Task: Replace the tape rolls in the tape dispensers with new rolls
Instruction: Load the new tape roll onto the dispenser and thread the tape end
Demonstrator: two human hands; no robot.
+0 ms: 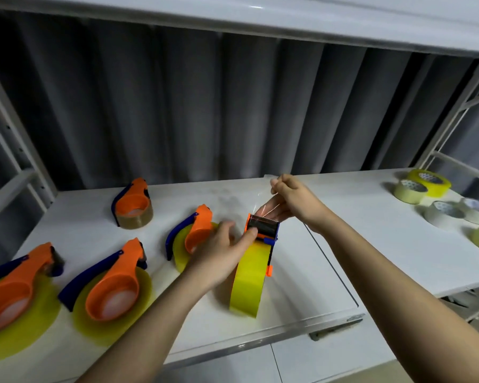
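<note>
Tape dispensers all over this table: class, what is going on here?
A person is loading the dispenser with the yellow roll, standing on edge. The left hand grips it, thumb on its roller, while the right hand pinches the clear tape end and pulls it up. Four other dispensers lie flat; spare rolls sit far right.

You have no text, label, brand or number to read here: the patterned cores of the tape rolls (411, 186) are too blurred.

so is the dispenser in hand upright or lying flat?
Upright: the held dispenser stands on its yellow roll's edge, steadied by the left hand; the other dispensers lie flat.
</note>
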